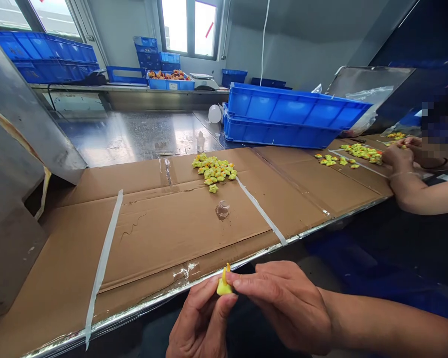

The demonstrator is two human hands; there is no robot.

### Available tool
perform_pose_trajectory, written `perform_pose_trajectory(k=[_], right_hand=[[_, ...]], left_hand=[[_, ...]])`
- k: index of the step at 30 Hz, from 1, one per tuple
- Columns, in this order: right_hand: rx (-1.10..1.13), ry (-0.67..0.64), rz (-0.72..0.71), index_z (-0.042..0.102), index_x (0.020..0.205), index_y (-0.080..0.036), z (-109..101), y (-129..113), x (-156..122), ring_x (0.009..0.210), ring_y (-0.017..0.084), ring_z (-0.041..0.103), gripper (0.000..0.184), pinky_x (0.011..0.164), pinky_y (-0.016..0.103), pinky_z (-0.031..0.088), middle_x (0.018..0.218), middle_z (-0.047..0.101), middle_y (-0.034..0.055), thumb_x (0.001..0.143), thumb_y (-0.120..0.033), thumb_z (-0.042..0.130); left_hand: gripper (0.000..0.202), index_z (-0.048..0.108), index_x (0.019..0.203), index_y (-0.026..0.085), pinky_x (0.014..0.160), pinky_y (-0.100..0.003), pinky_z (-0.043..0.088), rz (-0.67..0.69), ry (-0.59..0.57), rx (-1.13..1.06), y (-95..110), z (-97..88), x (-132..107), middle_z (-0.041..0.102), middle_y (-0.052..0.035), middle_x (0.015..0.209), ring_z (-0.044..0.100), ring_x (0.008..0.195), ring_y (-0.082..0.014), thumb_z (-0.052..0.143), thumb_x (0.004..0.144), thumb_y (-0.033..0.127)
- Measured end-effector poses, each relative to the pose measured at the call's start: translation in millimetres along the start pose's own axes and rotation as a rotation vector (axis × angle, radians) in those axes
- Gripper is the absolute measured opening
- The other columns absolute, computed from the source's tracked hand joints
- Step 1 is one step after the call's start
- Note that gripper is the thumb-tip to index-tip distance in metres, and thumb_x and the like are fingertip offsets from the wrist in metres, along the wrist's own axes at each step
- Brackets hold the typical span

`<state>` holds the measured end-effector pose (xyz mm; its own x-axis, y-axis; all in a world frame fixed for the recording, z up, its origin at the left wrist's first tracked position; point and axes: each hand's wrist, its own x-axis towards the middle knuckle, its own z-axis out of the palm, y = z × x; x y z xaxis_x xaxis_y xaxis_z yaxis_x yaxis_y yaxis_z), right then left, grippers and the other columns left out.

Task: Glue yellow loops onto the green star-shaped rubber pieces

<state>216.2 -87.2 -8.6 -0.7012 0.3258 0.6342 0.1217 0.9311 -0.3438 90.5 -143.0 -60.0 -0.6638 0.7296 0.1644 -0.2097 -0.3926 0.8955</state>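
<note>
Both my hands meet just below the table's front edge and pinch one small yellow toy piece [223, 285] with an orange tip. My left hand [199, 323] grips it from below with thumb and fingers. My right hand [283, 303] presses on it from the right with its fingertips. Farther out on the cardboard sheet [153, 228] lies a pile of yellow-green pieces [214, 169]. A small clear cap [222, 209] sits between that pile and my hands.
A co-worker's hands [399, 159] sort another spread of yellow pieces [358, 153] at the right. Stacked blue crates [287, 114] stand behind the cardboard. A small clear bottle [200, 141] stands on the steel table; more crates and a scale [204, 82] are at the back.
</note>
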Motion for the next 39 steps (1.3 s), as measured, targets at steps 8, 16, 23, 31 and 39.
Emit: perform_pose_trajectory(k=[8, 16, 23, 31, 39], right_hand=[[-0.037, -0.012, -0.052, 0.05, 0.114, -0.002, 2, 0, 6, 0.061, 0.018, 0.062, 0.027, 0.053, 0.026, 0.05, 0.081, 0.068, 0.0159, 0.095, -0.006, 0.032], [0.026, 0.109, 0.113, 0.046, 0.126, -0.009, 8, -2, 0, 0.095, 0.013, 0.063, 0.029, 0.083, 0.02, 0.05, 0.114, 0.064, 0.011, 0.097, -0.01, 0.043], [0.266, 0.291, 0.426, 0.052, 0.114, -0.021, 26, 0, -8, 0.059, 0.009, 0.049, 0.032, 0.054, 0.019, 0.044, 0.096, 0.068, 0.0031, 0.09, -0.038, 0.063], [0.405, 0.303, 0.447, 0.049, 0.116, -0.022, 29, 0, -10, 0.059, 0.009, 0.049, 0.035, 0.054, 0.02, 0.043, 0.092, 0.068, 0.0039, 0.088, -0.036, 0.065], [0.497, 0.271, 0.399, 0.05, 0.11, -0.015, 24, -1, -10, 0.059, 0.008, 0.054, 0.032, 0.053, 0.016, 0.046, 0.08, 0.067, 0.004, 0.087, -0.028, 0.068]], left_hand=[[0.016, 0.076, 0.079, 0.022, 0.073, -0.012, 0.053, -0.053, 0.007, 0.041, -1, -1.1, -2, 0.076, 0.0023, 0.078, 0.07, 0.071, -0.0124, 0.08, 0.063, 0.023], [0.029, 0.076, 0.071, 0.022, 0.048, -0.017, 0.054, -0.673, 0.047, -0.333, 12, 3.1, 18, 0.075, -0.0023, 0.064, 0.067, 0.048, -0.0138, 0.087, 0.047, 0.034], [0.03, 0.076, 0.077, 0.016, 0.04, -0.013, 0.044, -0.731, -0.096, -0.445, 6, 2.1, 11, 0.072, -0.0048, 0.065, 0.054, 0.04, -0.0055, 0.083, 0.056, 0.036], [0.031, 0.073, 0.075, 0.013, 0.03, -0.007, 0.032, -0.773, -0.232, -0.454, -4, -3.2, 5, 0.07, -0.0048, 0.064, 0.043, 0.029, 0.0019, 0.079, 0.062, 0.041], [0.034, 0.071, 0.072, 0.013, 0.028, -0.008, 0.034, -0.88, -0.348, -0.505, -8, -12.1, 0, 0.071, -0.0088, 0.069, 0.04, 0.026, 0.0031, 0.076, 0.065, 0.045]])
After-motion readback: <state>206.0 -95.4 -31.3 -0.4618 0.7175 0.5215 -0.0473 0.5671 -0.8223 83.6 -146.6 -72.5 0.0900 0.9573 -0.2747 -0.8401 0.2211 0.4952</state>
